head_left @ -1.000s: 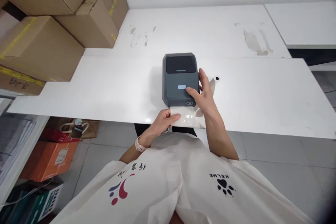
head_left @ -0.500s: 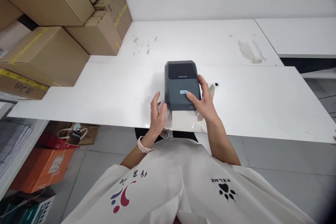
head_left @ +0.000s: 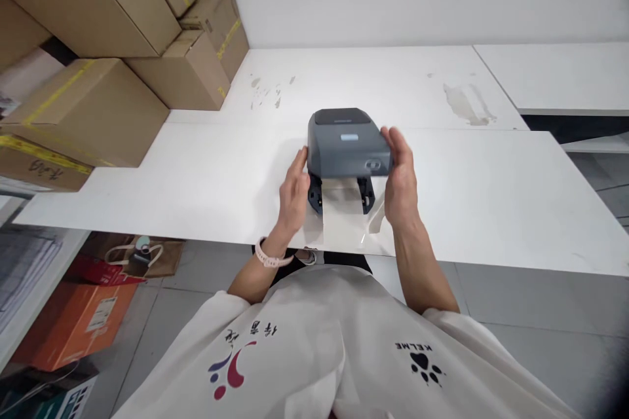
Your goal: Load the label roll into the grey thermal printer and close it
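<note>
A dark grey label printer (head_left: 346, 144) stands on the white table (head_left: 196, 177), with its lid raised at the front. My left hand (head_left: 293, 195) presses against the lid's left side. My right hand (head_left: 400, 177) grips the lid's right side. A strip of glossy label paper (head_left: 344, 219) runs out from under the lid toward the table's front edge, between my two hands. A pale watch sits on my left wrist.
Stacked cardboard boxes (head_left: 98, 52) fill the table's left end. A second white table (head_left: 555, 75) stands at the back right. Below on the left are an orange box (head_left: 73, 321) and a brown bag (head_left: 137, 252) on the floor.
My left hand let go of the paper strip and moved to the printer's left side. My right hand shifted to the right side, and the lid has come up.
</note>
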A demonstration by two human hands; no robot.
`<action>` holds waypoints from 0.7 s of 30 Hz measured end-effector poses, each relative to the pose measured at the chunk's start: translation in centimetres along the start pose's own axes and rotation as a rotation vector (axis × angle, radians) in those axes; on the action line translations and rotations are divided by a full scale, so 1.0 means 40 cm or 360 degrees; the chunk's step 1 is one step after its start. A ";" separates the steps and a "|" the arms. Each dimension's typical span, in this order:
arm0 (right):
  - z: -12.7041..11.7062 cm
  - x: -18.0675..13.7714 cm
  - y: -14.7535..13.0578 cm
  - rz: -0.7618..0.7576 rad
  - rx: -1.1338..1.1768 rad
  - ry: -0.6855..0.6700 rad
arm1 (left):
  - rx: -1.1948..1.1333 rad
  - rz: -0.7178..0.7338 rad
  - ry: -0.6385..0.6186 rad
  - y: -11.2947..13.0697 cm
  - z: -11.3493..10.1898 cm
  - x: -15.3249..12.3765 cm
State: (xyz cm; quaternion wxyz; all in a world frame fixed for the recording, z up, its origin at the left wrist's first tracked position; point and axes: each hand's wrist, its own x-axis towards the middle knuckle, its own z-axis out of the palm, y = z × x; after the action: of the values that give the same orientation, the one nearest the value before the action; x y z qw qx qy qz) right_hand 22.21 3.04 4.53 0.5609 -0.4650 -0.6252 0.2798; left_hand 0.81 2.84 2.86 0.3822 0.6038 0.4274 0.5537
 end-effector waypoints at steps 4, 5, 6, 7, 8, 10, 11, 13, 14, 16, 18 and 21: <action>0.018 0.192 -0.036 -0.0312 -0.0154 0.0066 | 0.0239 -0.0142 0.0090 -0.024 -0.015 0.121; 0.025 0.246 -0.038 -0.0341 -0.0170 0.0103 | 0.0321 -0.0266 0.0037 -0.034 -0.015 0.138; 0.030 0.298 -0.037 -0.0351 -0.0188 0.0135 | 0.0408 -0.0392 -0.0043 -0.043 -0.013 0.149; 0.035 0.347 -0.034 -0.0338 -0.0212 0.0149 | 0.0503 -0.0506 -0.0140 -0.049 -0.010 0.156; 0.039 0.390 -0.029 -0.0311 -0.0242 0.0143 | 0.0615 -0.0596 -0.0224 -0.053 -0.006 0.159; 0.043 0.452 -0.022 -0.0272 -0.0303 0.0114 | 0.0866 -0.0708 -0.0329 -0.051 0.001 0.163; 0.043 0.467 -0.022 -0.0284 -0.0341 0.0107 | 0.0975 -0.0739 -0.0357 -0.048 0.003 0.166; 0.043 0.465 -0.033 -0.0383 -0.0447 0.0118 | 0.1107 -0.0781 -0.0401 -0.040 0.005 0.173; 0.042 0.449 -0.042 -0.0447 -0.0508 0.0119 | 0.1133 -0.0795 -0.0427 -0.038 0.005 0.178; 0.042 0.402 -0.060 -0.0503 -0.0643 0.0008 | 0.1156 -0.0784 -0.0464 -0.040 0.004 0.187; 0.046 0.352 -0.068 -0.0427 -0.0806 -0.0322 | 0.1184 -0.0744 -0.0487 -0.046 0.002 0.192; 0.067 0.305 -0.048 -0.0230 -0.1174 -0.1074 | 0.1224 -0.0685 -0.0510 -0.056 0.001 0.193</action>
State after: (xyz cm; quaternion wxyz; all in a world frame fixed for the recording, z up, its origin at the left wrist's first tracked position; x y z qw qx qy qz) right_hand 19.86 13.65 10.99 0.1439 -0.4714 -0.8595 0.1354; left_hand 0.79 10.86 3.39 0.2981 0.6772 0.6526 0.1632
